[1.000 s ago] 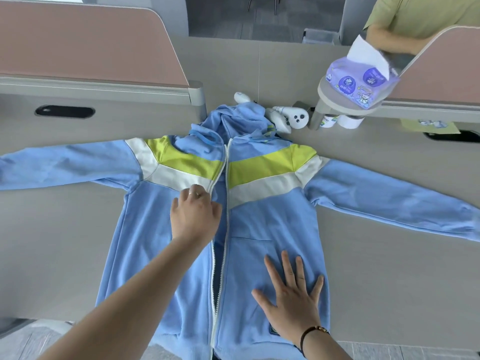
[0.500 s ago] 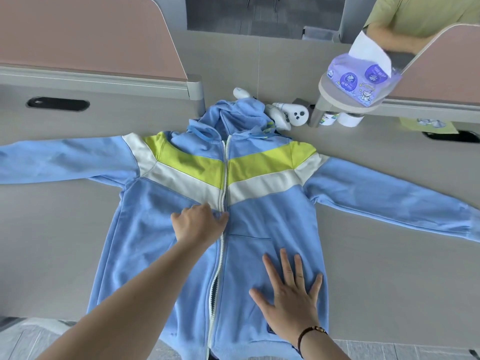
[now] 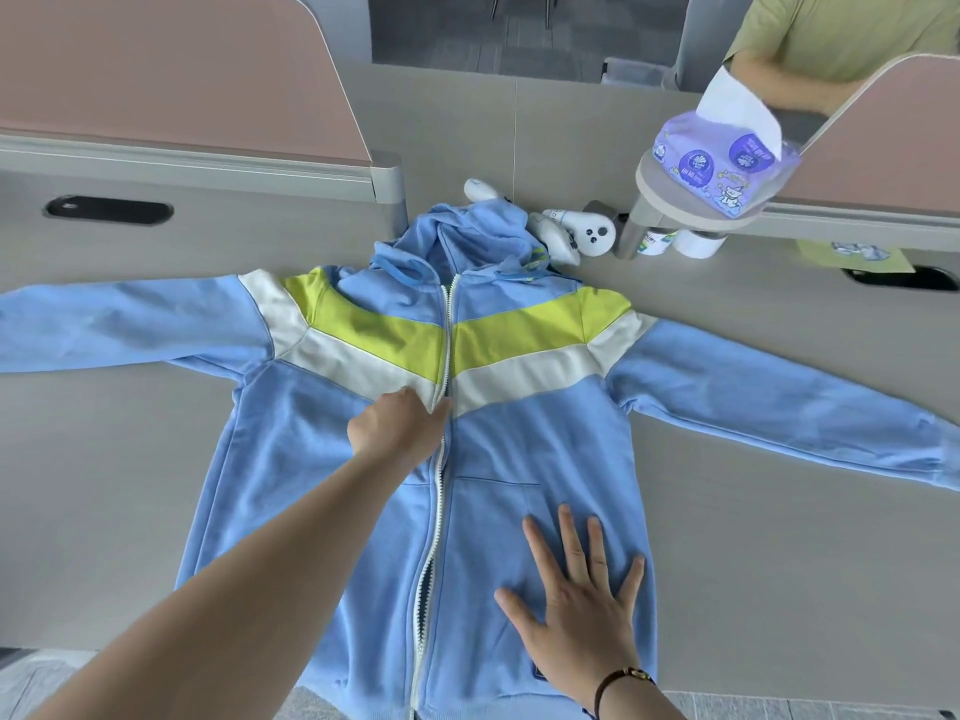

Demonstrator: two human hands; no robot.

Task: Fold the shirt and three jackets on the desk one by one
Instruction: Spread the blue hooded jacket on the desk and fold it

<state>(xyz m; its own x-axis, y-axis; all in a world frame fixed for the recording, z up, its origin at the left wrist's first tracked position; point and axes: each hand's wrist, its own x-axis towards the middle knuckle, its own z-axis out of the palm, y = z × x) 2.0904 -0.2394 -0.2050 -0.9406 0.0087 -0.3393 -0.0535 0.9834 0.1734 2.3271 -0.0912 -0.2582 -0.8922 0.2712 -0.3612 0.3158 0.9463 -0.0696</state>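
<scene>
A light blue hooded jacket [image 3: 535, 449] with lime and white chest stripes lies face up on the desk [image 3: 779, 563], sleeves spread to both sides. Its white zipper [image 3: 436, 511] runs down the middle, with a small gap between the teeth lower down. My left hand [image 3: 397, 428] is curled at the zipper just below the white stripe, pinching the edge of the left front panel. My right hand [image 3: 576, 610] lies flat with fingers spread on the lower right front, over the pocket. No other garments are in view.
White controllers [image 3: 582, 233] lie behind the hood. A purple tissue pack [image 3: 722, 166] sits on a raised divider ledge at the right, with paper cups [image 3: 691, 244] under it. Pink desk dividers [image 3: 171, 80] stand at the back. A person in a green shirt [image 3: 841, 33] is at the far right.
My left hand has drawn the left front panel toward the zipper line, and the open gap down the front has narrowed. My right hand has stayed flat on the lower right front.
</scene>
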